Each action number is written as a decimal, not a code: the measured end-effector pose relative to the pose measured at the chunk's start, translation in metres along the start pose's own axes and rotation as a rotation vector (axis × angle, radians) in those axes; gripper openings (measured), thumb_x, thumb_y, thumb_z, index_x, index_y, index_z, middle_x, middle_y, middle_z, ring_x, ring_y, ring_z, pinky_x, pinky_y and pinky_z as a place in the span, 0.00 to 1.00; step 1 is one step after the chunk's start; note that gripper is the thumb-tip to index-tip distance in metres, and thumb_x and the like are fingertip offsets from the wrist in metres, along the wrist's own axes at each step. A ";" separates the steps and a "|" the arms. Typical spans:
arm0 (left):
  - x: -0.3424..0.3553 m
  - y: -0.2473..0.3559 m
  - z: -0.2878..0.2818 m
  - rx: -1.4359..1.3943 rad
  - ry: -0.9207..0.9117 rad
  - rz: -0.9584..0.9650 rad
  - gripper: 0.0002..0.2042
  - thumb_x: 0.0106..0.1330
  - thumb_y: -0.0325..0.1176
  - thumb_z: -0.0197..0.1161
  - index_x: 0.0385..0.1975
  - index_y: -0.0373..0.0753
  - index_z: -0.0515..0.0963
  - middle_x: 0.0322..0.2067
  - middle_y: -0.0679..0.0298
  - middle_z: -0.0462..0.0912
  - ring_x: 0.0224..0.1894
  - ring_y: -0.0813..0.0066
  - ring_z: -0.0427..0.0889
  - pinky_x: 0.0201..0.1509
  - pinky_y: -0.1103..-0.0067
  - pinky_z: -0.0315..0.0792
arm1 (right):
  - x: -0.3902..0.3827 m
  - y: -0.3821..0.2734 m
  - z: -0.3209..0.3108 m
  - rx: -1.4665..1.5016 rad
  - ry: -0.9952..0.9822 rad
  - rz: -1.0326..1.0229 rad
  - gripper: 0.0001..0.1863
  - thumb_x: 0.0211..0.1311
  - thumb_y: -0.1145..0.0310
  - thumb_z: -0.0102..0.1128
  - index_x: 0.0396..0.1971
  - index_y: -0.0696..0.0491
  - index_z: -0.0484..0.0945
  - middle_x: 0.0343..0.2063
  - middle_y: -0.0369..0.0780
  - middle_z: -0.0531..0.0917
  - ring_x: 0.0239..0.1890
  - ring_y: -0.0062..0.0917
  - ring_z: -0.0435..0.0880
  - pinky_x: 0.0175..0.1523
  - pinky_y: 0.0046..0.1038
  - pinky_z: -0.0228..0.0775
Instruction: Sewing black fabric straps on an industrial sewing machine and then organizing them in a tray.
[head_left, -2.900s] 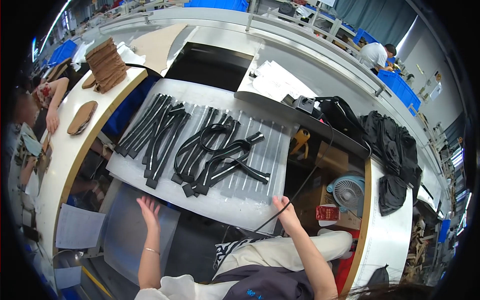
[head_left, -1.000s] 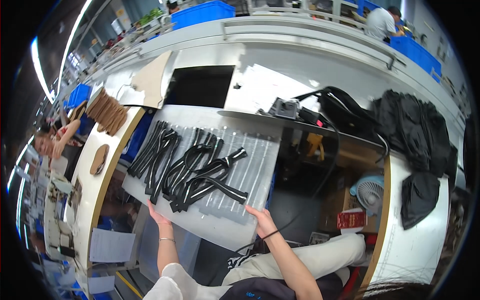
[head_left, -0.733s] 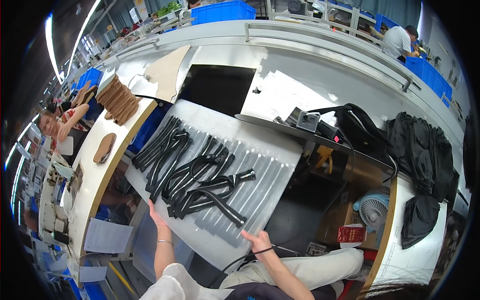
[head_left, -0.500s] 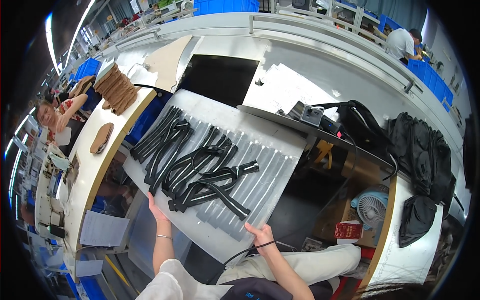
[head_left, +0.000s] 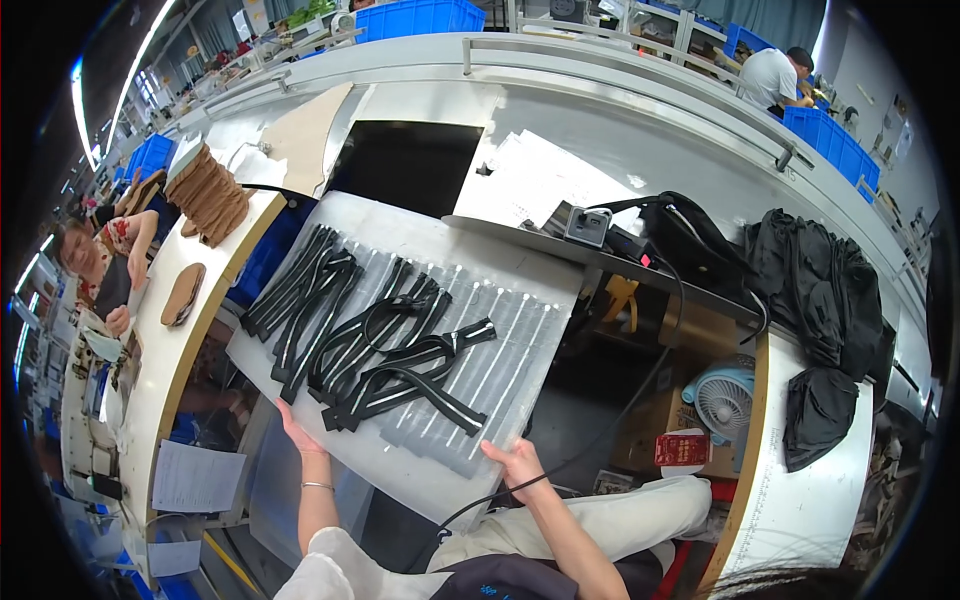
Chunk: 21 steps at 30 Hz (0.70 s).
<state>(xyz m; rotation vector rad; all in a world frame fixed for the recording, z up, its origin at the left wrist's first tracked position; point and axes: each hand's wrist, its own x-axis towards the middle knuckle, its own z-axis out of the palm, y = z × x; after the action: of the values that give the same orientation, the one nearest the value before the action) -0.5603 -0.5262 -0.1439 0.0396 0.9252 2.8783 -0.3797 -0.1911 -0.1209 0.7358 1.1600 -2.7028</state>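
Note:
A wide, pale translucent board (head_left: 400, 462) is tilted in front of me, its near edge above my lap. Several black zipper strips (head_left: 300, 300) with a light line down the middle lie on it, some side by side at the left, others looped and crossed in the middle. Pale stripes (head_left: 470, 372) run across its right part. My left hand (head_left: 303, 437) grips the near left edge, fingers partly hidden beneath. At the near right corner, my right hand (head_left: 516, 464) is closed on the edge with its thumb on top.
Left, a table holds a stack of brown pieces (head_left: 208, 195). Papers (head_left: 555, 185), a small grey device (head_left: 587, 226) and a black bag (head_left: 690, 235) lie beyond the board. Black fabric pieces (head_left: 815, 290) rest at right, above a blue fan (head_left: 722, 402). A co-worker (head_left: 95, 265) sits at left.
The whole view has shifted a little, so most things sit further left. The co-worker at left has lowered a hand. My hands keep their hold, and the strips lie as before.

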 end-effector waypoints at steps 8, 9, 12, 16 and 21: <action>-0.007 -0.009 0.008 0.014 0.142 0.015 0.28 0.66 0.53 0.49 0.56 0.37 0.66 0.53 0.58 0.72 0.54 0.60 0.71 0.59 0.67 0.64 | -0.002 -0.017 -0.006 -0.031 -0.023 0.052 0.19 0.56 0.70 0.62 0.47 0.60 0.71 0.41 0.40 0.80 0.41 0.24 0.79 0.47 0.28 0.72; -0.007 -0.010 0.007 0.012 0.154 0.012 0.27 0.66 0.52 0.49 0.56 0.37 0.66 0.53 0.58 0.72 0.54 0.60 0.71 0.59 0.67 0.64 | -0.001 -0.019 -0.007 -0.033 -0.023 0.051 0.19 0.56 0.70 0.62 0.47 0.60 0.71 0.41 0.40 0.80 0.41 0.24 0.79 0.47 0.28 0.72; -0.008 -0.010 -0.003 -0.007 0.150 0.011 0.27 0.66 0.52 0.49 0.56 0.36 0.66 0.53 0.58 0.72 0.54 0.60 0.71 0.59 0.68 0.64 | 0.001 -0.018 -0.010 -0.028 -0.047 0.094 0.20 0.57 0.69 0.61 0.48 0.60 0.71 0.42 0.41 0.79 0.43 0.25 0.78 0.48 0.29 0.71; -0.008 -0.016 0.014 -0.004 0.170 0.020 0.27 0.66 0.52 0.50 0.55 0.36 0.66 0.53 0.58 0.72 0.54 0.60 0.71 0.59 0.68 0.64 | 0.005 -0.012 -0.014 -0.032 0.011 0.019 0.21 0.58 0.67 0.61 0.50 0.59 0.69 0.43 0.40 0.78 0.45 0.25 0.78 0.50 0.29 0.70; -0.007 -0.013 0.003 0.033 0.139 0.005 0.27 0.65 0.53 0.50 0.55 0.37 0.67 0.53 0.58 0.72 0.54 0.61 0.71 0.59 0.68 0.64 | 0.004 -0.008 -0.012 -0.050 0.031 -0.008 0.22 0.60 0.63 0.58 0.51 0.57 0.69 0.46 0.39 0.78 0.47 0.25 0.77 0.52 0.28 0.68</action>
<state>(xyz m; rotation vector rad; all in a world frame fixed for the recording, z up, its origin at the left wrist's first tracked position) -0.5517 -0.5145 -0.1493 -0.1573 0.9972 2.9012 -0.3813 -0.1765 -0.1248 0.7696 1.2350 -2.6678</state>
